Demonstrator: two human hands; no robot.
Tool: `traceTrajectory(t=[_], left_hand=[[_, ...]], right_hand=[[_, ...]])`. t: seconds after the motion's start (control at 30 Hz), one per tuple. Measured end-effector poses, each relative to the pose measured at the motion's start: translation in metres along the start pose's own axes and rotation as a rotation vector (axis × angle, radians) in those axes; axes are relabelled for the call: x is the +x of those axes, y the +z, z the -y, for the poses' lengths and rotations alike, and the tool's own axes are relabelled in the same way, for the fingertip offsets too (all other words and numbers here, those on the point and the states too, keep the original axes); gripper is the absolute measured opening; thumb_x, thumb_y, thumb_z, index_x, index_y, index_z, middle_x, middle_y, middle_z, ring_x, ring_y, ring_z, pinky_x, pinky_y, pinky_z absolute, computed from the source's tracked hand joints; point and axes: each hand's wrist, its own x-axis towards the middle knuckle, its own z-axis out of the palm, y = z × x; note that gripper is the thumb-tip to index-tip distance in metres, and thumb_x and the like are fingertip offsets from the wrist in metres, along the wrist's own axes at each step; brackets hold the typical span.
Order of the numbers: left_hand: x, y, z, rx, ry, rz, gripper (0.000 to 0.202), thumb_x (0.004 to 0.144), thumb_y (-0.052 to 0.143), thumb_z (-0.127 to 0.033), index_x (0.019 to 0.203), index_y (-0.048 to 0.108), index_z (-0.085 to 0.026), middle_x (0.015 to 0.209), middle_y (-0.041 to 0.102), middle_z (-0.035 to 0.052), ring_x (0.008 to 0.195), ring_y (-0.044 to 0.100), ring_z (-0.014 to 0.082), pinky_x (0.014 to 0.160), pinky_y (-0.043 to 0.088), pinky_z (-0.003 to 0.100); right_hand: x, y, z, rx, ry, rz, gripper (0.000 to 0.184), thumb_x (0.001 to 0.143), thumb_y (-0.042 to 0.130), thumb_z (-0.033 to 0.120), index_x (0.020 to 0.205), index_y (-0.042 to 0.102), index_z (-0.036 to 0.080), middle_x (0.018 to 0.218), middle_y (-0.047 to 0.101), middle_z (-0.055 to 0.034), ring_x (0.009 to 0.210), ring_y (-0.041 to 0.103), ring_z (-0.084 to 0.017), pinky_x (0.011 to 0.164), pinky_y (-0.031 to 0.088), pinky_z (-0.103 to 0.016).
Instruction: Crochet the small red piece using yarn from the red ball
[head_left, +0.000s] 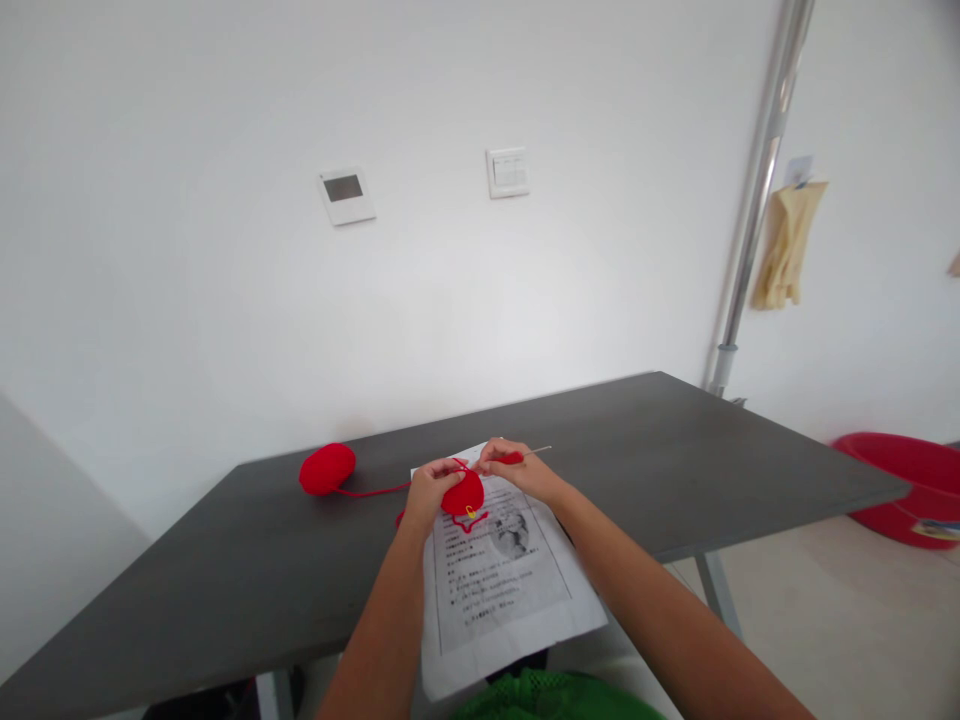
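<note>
My left hand point(433, 488) pinches a round red crochet piece point(463, 494) by its left side. A small yellow stitch marker point(471, 512) hangs at its lower edge, with a loose red yarn tail below. In my right hand point(511, 464) is a crochet hook point(513, 458) with a red handle; its thin metal end points right, and its other tip is at the top of the piece, too small to make out. Red yarn runs from my left hand to a red yarn ball point(328, 469) on the left. Beneath both hands lies a printed sheet point(502, 590).
The dark grey table point(600, 440) stands against a white wall, and the sheet overhangs its front edge. A red basin point(900, 490) sits on the floor at right. Pale yellow gloves point(789, 245) hang near a metal pole point(761, 200).
</note>
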Motion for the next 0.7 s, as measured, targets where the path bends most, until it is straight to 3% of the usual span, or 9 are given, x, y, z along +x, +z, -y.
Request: traceTrajectory(t=[0.4,0.7], left_hand=[[0.001,0.002,-0.001,0.208,0.219,0.003,0.014,0.056,0.067,-0.016,0.070,0.070,-0.016,0.072,0.067,0.0044,0.067,0.059,0.0174,0.061,0.044,0.025],[-0.001,0.004,-0.004,-0.049,0.094,-0.006,0.031,0.054,0.074,-0.025,0.083,0.070,-0.015,0.076,0.070,0.0058,0.066,0.061,0.0170,0.063,0.046,0.026]], right_hand=[[0.001,0.004,-0.008,-0.127,-0.101,0.033,0.008,0.079,0.057,0.022,0.074,0.061,0.016,0.071,0.058,0.0002,0.069,0.053,-0.013,0.066,0.040,-0.025],[0.001,0.005,-0.013,-0.265,-0.185,-0.027,0.009,0.080,0.058,0.024,0.085,0.063,0.017,0.082,0.063,-0.0035,0.077,0.057,-0.015,0.072,0.044,-0.026]])
